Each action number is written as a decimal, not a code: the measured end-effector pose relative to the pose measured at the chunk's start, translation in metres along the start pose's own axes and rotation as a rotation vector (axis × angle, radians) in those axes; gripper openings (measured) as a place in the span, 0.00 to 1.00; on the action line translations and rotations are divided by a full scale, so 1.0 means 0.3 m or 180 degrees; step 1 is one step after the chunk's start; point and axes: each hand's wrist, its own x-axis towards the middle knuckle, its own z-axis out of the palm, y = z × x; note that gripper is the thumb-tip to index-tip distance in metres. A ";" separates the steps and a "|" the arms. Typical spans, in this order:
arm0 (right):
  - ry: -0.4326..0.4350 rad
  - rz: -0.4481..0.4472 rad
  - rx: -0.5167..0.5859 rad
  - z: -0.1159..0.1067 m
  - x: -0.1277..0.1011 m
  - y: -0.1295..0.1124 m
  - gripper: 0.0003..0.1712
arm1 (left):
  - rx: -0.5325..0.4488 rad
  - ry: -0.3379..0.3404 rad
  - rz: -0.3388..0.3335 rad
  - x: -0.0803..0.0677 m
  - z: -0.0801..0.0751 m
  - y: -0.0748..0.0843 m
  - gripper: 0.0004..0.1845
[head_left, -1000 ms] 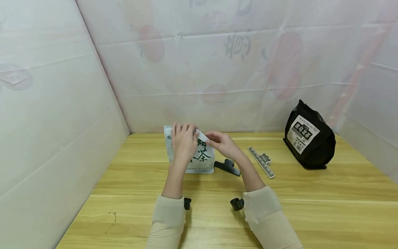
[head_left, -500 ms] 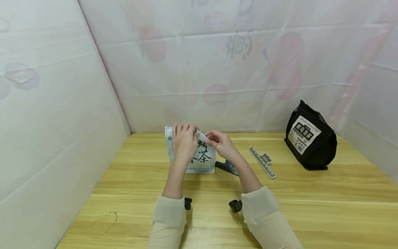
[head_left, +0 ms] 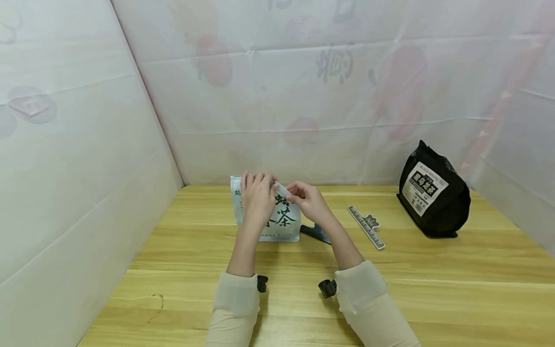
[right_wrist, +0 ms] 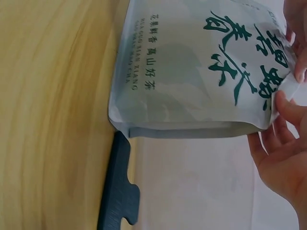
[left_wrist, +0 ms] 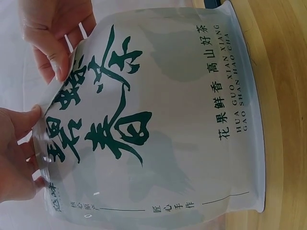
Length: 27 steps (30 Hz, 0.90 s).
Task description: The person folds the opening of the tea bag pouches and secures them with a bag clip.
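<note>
A white tea pouch [head_left: 284,222] with green characters stands upright on the wooden table [head_left: 433,279], near the back wall. My left hand [head_left: 257,196] grips the pouch's top edge from the left, fingers over the front. My right hand [head_left: 303,198] pinches the bent-over top strip at the right corner. In the left wrist view the pouch [left_wrist: 168,120] fills the frame, with the left hand [left_wrist: 17,158] and the right hand [left_wrist: 53,33] on its curled top. The right wrist view shows the pouch [right_wrist: 192,72], the right hand [right_wrist: 283,148] and the left hand's fingertips [right_wrist: 298,28].
A black sealing clip [head_left: 318,233] lies just right of the pouch, partly behind my right forearm, and the same black clip [right_wrist: 117,191] shows in the right wrist view. A ruler-like clip [head_left: 366,226] lies further right. A black tea bag [head_left: 433,195] stands at the back right. White sheeted walls enclose the table.
Both hands keep their hold on the pouch's top. My right forearm has drifted slightly left and covers more of the black clip.
</note>
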 end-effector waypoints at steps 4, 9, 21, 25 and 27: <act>-0.0261 0.0026 -0.0070 -0.019 -0.002 -0.005 0.10 | -0.0002 -0.0009 0.0000 -0.003 -0.004 -0.002 0.07; -0.0461 0.0065 -0.0129 -0.045 -0.004 -0.003 0.13 | -0.0013 -0.0050 0.0010 -0.002 -0.005 -0.002 0.07; -0.0334 0.0289 -0.0125 -0.040 -0.005 0.006 0.11 | -0.0174 -0.0260 0.0152 -0.007 -0.020 -0.024 0.12; -0.0317 0.0292 -0.0128 -0.038 -0.004 0.005 0.11 | -0.0111 -0.0272 0.0162 -0.007 -0.022 -0.024 0.12; -0.0306 0.0303 -0.0118 -0.037 -0.003 0.003 0.11 | -0.0040 -0.0250 0.0167 -0.007 -0.020 -0.022 0.11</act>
